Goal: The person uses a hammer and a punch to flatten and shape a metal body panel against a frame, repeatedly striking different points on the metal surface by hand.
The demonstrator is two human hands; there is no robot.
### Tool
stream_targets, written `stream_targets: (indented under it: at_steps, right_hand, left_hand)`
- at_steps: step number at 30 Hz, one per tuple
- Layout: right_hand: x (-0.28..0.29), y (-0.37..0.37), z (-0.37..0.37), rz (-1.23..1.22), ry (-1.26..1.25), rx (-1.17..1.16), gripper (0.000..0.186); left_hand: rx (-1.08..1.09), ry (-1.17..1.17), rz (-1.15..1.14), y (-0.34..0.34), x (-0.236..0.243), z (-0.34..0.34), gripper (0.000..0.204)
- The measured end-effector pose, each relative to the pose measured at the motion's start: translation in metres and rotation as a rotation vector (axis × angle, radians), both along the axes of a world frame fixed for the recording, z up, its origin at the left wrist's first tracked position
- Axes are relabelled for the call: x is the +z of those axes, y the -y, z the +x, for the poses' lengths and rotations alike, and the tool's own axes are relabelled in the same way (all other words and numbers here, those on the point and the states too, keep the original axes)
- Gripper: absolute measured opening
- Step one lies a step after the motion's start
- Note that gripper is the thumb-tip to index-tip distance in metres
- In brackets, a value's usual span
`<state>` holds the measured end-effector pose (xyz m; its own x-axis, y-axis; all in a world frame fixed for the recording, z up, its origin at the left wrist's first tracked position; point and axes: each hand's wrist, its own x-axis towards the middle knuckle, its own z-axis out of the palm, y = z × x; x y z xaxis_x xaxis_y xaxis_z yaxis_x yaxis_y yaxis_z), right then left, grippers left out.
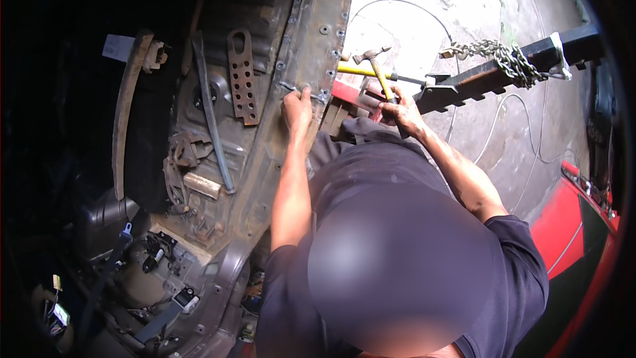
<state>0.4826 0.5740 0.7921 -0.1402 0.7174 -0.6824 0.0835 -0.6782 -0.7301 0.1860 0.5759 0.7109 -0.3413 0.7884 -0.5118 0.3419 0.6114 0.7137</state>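
My right hand [405, 116] is closed around the dark lower grip of a hammer [380, 78] with a yellow upper handle. The hammer's metal head points up and away, over the light floor just off the edge of a car body's metal sill [315, 33]. My left hand [297, 111] rests on that sill, its fingers closed on a short, thin metal bar [318, 97] lying across it. The fingers hide part of the bar, so its exact kind cannot be told. A gap separates the hammer head from the bar.
On the car floor left of the sill lie a perforated steel plate [250, 113], a long metal bar [211, 109], a wooden block [203, 185] and rusty clamps [190, 150]. At right, a black steel beam [480, 79] carries a chain [520, 66]. A red panel [556, 222] stands lower right.
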Motion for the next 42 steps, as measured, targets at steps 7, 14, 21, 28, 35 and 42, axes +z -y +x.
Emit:
stream_targets:
  at_steps: [7, 14, 21, 28, 35, 42]
  right_hand:
    - [-0.018, 0.01, 0.006, 0.007, 0.1, 0.042, 0.05]
    - [0.022, 0.005, -0.016, 0.121, 0.218, 0.127, 0.051]
    - [-0.026, -0.019, -0.032, 0.209, 0.153, 0.05, 0.036]
    - [-0.056, -0.043, -0.068, 0.156, -0.083, -0.204, 0.055]
    - [-0.066, -0.041, -0.07, 0.104, -0.144, -0.241, 0.055]
    - [-0.066, -0.011, -0.017, 0.077, -0.04, -0.242, 0.037]
  left_hand:
    - [0.105, 0.261, -0.045, 0.003, 0.019, 0.003, 0.035]
    - [0.346, 0.393, -0.002, 0.002, 0.025, 0.007, 0.028]
    - [0.383, 0.444, 0.059, 0.005, 0.008, 0.016, 0.024]
    - [0.417, 0.41, 0.118, 0.006, 0.014, 0.018, 0.024]
    - [0.31, 0.358, -0.004, 0.005, 0.031, 0.003, 0.022]
    - [0.187, 0.714, 0.648, -0.003, 0.212, -0.043, 0.009]
